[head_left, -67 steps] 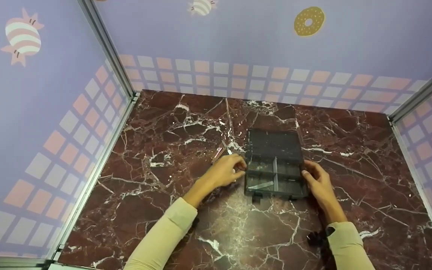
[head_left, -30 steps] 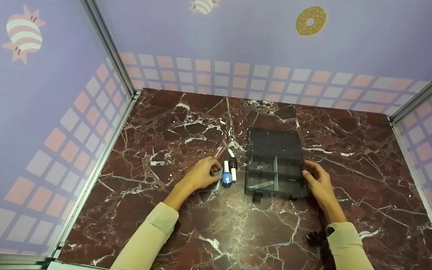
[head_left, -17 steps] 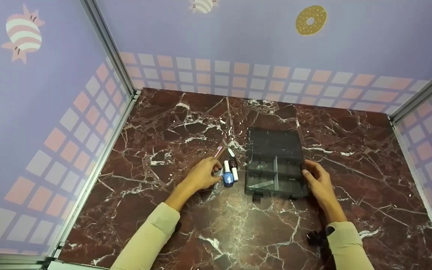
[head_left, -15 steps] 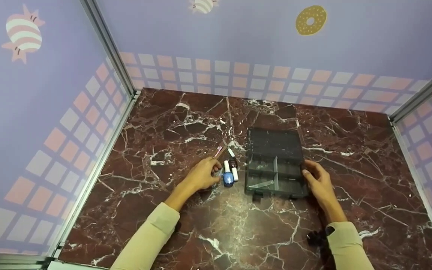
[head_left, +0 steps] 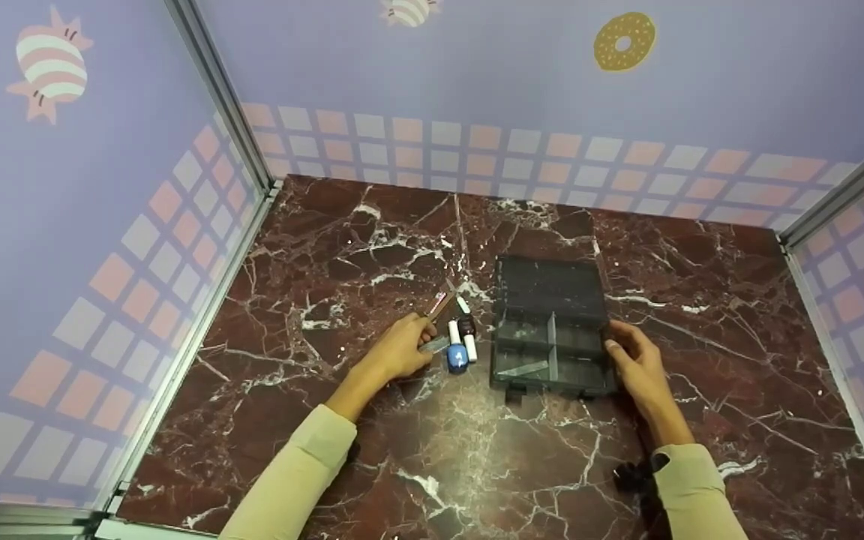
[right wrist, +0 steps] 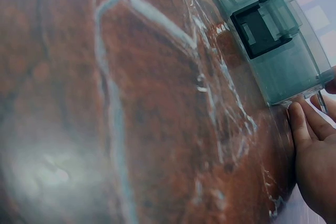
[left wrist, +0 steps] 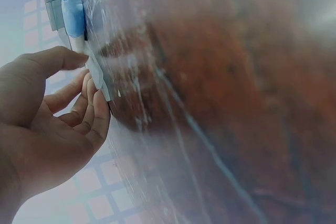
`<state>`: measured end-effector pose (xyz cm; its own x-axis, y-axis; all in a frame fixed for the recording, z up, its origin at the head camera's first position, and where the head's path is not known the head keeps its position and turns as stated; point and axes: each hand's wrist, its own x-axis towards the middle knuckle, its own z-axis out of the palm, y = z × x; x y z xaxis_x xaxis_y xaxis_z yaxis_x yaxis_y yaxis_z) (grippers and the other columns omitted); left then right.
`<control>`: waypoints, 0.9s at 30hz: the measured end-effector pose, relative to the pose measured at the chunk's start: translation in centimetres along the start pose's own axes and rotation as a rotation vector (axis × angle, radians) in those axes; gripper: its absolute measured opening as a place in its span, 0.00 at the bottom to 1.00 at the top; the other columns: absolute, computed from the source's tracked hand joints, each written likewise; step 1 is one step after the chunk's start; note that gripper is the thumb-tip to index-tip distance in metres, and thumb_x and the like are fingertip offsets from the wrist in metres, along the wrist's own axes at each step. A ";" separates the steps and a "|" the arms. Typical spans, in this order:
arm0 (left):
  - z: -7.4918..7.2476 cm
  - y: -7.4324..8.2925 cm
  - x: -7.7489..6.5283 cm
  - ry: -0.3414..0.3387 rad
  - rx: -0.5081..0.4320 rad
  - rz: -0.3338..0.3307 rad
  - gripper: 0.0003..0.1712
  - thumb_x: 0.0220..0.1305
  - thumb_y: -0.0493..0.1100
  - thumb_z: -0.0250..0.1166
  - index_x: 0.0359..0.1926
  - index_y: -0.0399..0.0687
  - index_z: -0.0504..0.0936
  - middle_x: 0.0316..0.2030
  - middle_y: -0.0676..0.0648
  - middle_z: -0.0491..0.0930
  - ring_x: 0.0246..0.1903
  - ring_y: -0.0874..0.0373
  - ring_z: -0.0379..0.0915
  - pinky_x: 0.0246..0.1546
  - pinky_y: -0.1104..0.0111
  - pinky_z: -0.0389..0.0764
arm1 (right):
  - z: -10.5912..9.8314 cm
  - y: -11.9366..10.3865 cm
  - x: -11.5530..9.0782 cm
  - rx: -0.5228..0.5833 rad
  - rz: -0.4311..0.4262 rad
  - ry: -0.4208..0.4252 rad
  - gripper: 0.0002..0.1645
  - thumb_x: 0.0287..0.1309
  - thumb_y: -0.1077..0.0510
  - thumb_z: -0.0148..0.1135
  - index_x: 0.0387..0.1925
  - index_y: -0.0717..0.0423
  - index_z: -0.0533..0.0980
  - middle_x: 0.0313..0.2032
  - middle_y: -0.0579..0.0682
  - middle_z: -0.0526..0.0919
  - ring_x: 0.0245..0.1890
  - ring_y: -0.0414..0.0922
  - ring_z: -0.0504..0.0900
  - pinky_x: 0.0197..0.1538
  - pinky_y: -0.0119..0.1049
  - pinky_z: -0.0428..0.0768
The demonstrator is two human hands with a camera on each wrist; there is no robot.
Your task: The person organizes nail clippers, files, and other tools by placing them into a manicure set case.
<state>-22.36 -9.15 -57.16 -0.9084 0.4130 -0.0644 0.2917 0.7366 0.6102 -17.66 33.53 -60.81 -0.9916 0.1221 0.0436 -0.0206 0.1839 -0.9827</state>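
In the head view my left hand [head_left: 400, 349] pinches a thin clear plastic strip [head_left: 439, 343] low over the table. The left wrist view shows the strip [left wrist: 98, 77] between thumb and fingertips. Just right of it lies a blue nail polish bottle [head_left: 457, 358] with a white cap. Dark polish bottles [head_left: 466, 325] with white caps lie close against it; their exact number is hard to tell. My right hand [head_left: 638, 364] grips the right side of a smoky, see-through compartment box [head_left: 548, 289], thumb at its rim. Its black latch [right wrist: 262, 27] appears in the right wrist view.
A slim pink-and-brown stick [head_left: 439, 304] lies beyond my left fingers. Inside the box, a loose divider [head_left: 523, 369] slants across the near-left compartment. Patterned panels [head_left: 432, 67] wall in the marbled table [head_left: 372, 247] at back and sides.
My left hand has drawn back left from the box's left side, and the bottles came into view. The clear strip now shows between its fingers. My right hand stays put on the box.
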 end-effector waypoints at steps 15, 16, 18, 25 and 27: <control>-0.1 -0.4 -0.2 0.028 0.024 0.061 0.09 0.61 0.30 0.71 0.44 0.38 0.86 0.39 0.44 0.79 0.40 0.52 0.79 0.46 0.61 0.85 | 0.0 0.0 0.0 -0.007 0.003 0.000 0.25 0.77 0.67 0.55 0.71 0.70 0.69 0.64 0.69 0.75 0.58 0.48 0.75 0.53 0.23 0.75; -0.2 -0.5 -0.2 0.032 0.025 0.070 0.08 0.62 0.30 0.71 0.43 0.38 0.86 0.39 0.44 0.80 0.39 0.52 0.79 0.45 0.61 0.85 | 0.0 0.0 0.0 -0.006 0.002 0.000 0.25 0.77 0.67 0.55 0.71 0.70 0.69 0.64 0.69 0.75 0.58 0.48 0.75 0.54 0.23 0.75; -0.3 -0.6 -0.3 0.037 0.023 0.087 0.06 0.64 0.30 0.70 0.42 0.38 0.87 0.38 0.43 0.80 0.39 0.52 0.80 0.45 0.62 0.86 | 0.0 0.0 0.0 -0.004 -0.001 -0.003 0.25 0.77 0.68 0.55 0.71 0.71 0.69 0.65 0.70 0.75 0.59 0.48 0.75 0.54 0.23 0.75; -0.6 -0.6 -0.5 0.053 0.014 0.118 0.08 0.64 0.27 0.65 0.42 0.37 0.87 0.37 0.44 0.81 0.38 0.54 0.80 0.43 0.64 0.86 | -0.1 0.2 0.0 -0.024 0.003 -0.017 0.25 0.78 0.65 0.55 0.71 0.69 0.69 0.65 0.68 0.76 0.58 0.48 0.76 0.53 0.24 0.76; -0.8 -0.5 -0.5 0.058 0.009 0.131 0.09 0.64 0.26 0.64 0.42 0.37 0.87 0.37 0.44 0.81 0.37 0.54 0.80 0.43 0.64 0.86 | -0.2 0.2 0.0 -0.027 0.004 -0.020 0.25 0.79 0.65 0.55 0.72 0.68 0.69 0.65 0.68 0.76 0.58 0.48 0.76 0.51 0.24 0.77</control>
<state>-22.29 -10.12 -56.82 -0.8781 0.4746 0.0610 0.4112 0.6831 0.6035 -17.66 33.72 -60.99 -0.9939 0.1038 0.0363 -0.0138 0.2100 -0.9776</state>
